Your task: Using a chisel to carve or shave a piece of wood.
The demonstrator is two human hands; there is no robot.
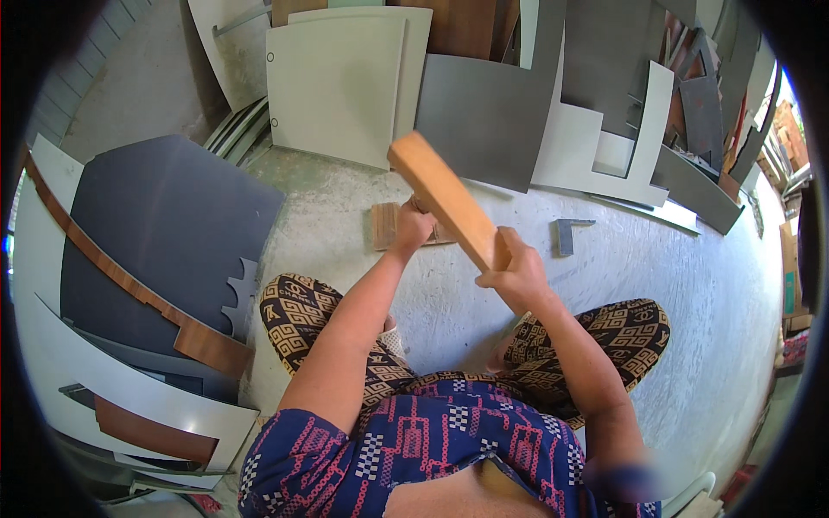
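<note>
My right hand (522, 274) is wrapped round the lower end of a thick, orange-brown wooden block (447, 200). The block is raised and tilted, its far end pointing up and to the left. Beyond it, my left hand (414, 227) is closed over a small brown wood-grain board (383, 228) on the floor. The block partly covers the left fingers, so what they pinch cannot be made out. Part of the board also lies hidden behind the hand and the block.
A grey L-shaped piece (565, 236) lies on the concrete floor (449, 321) at right. Cream panels (337, 91) and grey panels (484, 112) lean at the back. Dark sheets (164, 233) and a brown strip (211, 345) lie at left. Offcuts (699, 104) pile up at far right.
</note>
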